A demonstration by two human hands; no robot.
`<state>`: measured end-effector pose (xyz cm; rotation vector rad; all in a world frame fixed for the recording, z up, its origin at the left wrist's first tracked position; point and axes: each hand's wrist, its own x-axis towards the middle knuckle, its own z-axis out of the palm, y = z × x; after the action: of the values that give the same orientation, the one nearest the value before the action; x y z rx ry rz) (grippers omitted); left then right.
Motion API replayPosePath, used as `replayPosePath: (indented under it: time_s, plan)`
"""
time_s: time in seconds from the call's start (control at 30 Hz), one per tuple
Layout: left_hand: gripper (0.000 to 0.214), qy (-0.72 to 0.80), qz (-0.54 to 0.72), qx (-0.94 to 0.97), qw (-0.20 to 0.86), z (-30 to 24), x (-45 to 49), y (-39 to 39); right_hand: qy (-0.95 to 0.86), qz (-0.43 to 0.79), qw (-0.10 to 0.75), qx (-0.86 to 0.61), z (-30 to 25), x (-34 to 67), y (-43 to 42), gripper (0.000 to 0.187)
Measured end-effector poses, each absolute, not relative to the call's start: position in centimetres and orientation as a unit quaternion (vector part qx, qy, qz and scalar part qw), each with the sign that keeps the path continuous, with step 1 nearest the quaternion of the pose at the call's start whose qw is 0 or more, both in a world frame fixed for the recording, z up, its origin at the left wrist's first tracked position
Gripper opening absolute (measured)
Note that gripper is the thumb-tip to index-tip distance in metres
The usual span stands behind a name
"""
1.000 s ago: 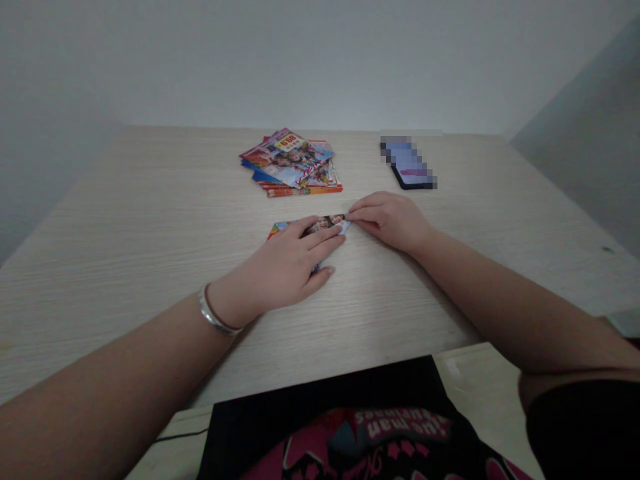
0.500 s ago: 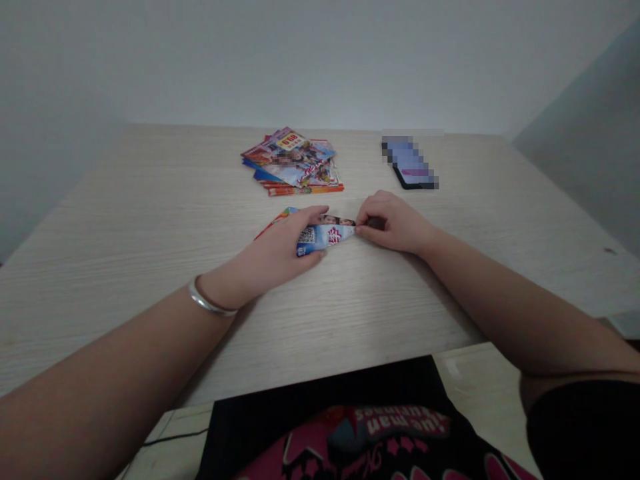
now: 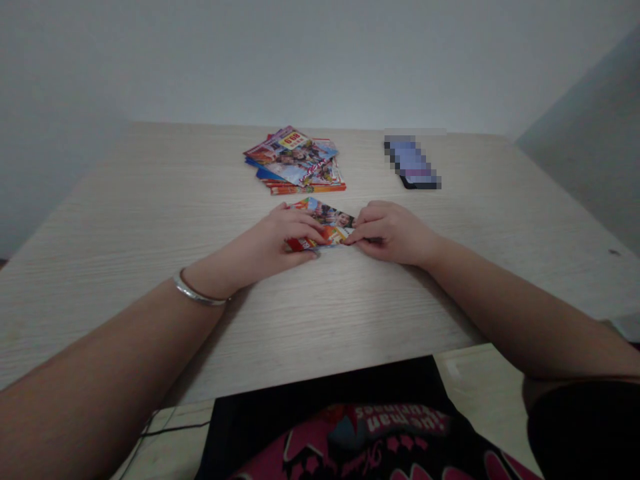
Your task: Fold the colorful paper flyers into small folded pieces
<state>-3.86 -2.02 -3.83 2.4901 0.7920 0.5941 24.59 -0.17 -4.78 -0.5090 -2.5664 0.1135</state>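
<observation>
I have a folded leaflet (image 3: pixel 320 223) down on the bench (image 3: pixel 150 233), its ends pinched between my left hand (image 3: pixel 280 233) and right hand (image 3: pixel 393 233), both closed narrow on it. The stack of leaflets (image 3: pixel 295 160) lies ahead, apart from my hands, with a phone (image 3: pixel 413 163) beyond it. One piece is in hand; the stack remains.

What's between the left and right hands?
Head view: a folded printed leaflet lies between the left hand and the right hand, touching both.
</observation>
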Motion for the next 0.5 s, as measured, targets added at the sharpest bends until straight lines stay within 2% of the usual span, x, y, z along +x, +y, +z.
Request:
replayPosePath:
  time_s: [0.13, 0.23, 0.33, 0.5]
  plan:
    - [0.024, 0.275, 0.222, 0.918, 0.182, -3.8, -4.0, -1.9, -0.957, -0.003, 0.225, -0.182, -4.3, 24.7, -0.7, 0.028]
    - [0.027, 0.278, 0.176, 0.927, 0.179, -3.4, -4.0, -2.2, -0.964, 0.012, 0.198, -0.176, -4.0, 24.8, -0.8, 0.025]
    - [0.027, 0.276, 0.139, 0.93, 0.199, -2.9, -4.0, -2.5, -0.965, 0.045, 0.179, -0.188, -3.8, 25.2, -0.7, 0.025]
    - [0.021, 0.29, 0.17, 0.905, 0.261, -2.7, -3.6, -2.5, -0.949, 0.113, 0.196, -0.221, -3.4, 25.8, -0.9, 0.021]
